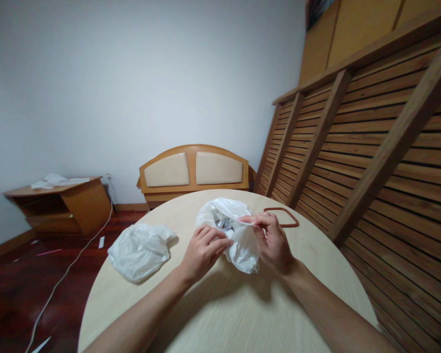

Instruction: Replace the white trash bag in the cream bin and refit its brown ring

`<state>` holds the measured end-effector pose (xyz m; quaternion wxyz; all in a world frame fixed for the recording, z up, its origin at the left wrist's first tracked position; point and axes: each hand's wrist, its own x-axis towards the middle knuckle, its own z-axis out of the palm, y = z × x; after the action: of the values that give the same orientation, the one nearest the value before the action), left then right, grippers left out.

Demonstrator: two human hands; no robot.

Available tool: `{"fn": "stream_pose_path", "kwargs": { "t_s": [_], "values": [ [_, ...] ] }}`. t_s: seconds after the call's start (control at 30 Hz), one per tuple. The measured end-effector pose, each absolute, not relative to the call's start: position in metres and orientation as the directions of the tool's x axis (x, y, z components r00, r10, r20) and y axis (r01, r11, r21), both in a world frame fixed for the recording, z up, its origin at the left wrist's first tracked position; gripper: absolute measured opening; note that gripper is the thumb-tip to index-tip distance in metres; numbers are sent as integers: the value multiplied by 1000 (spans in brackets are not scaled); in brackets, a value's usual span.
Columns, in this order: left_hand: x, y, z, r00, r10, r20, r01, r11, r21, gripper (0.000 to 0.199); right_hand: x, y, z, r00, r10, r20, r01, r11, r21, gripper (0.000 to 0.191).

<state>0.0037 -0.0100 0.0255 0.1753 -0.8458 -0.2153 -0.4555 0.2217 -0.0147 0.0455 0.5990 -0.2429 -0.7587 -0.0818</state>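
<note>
A white plastic bag (244, 252) stands on the round table, its mouth spread apart. Inside it lie shiny silvery pieces (225, 224), too small to make out in kind. My left hand (205, 249) pinches the near left part of the bag's rim. With thumb and fingers, my right hand (274, 240) grips the rim on the right side. Left of my left hand, a second white plastic bag (141, 251) rests crumpled on the table. Beyond my right hand lies a brown rounded frame-like loop (296, 219).
The round pale table (213, 318) is in front of me. Slatted wooden panels (353, 147) lean along the right. A headboard (194, 189) stands behind the table. At left are a low wooden cabinet (90, 206) and a white cable (71, 267) across the dark red floor.
</note>
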Motion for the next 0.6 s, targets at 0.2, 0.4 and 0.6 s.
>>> {"fn": "stream_pose_path", "kwargs": {
  "t_s": [0.2, 0.4, 0.6],
  "values": [
    [-7, 2, 25, 383, 247, 890, 558, -830, -10, 7, 224, -9, 41, -142, 353, 925, 493, 835, -243, 6],
    [-11, 6, 24, 356, 230, 906, 540, -841, 1, 7, 231, 6, 35, -54, 445, 894, 488, 792, -365, 6],
    [-13, 6, 27, 274, 251, 928, 545, -836, 65, 5, 241, 20, 30, 74, 471, 879, 488, 751, -444, 13]
  ]
}}
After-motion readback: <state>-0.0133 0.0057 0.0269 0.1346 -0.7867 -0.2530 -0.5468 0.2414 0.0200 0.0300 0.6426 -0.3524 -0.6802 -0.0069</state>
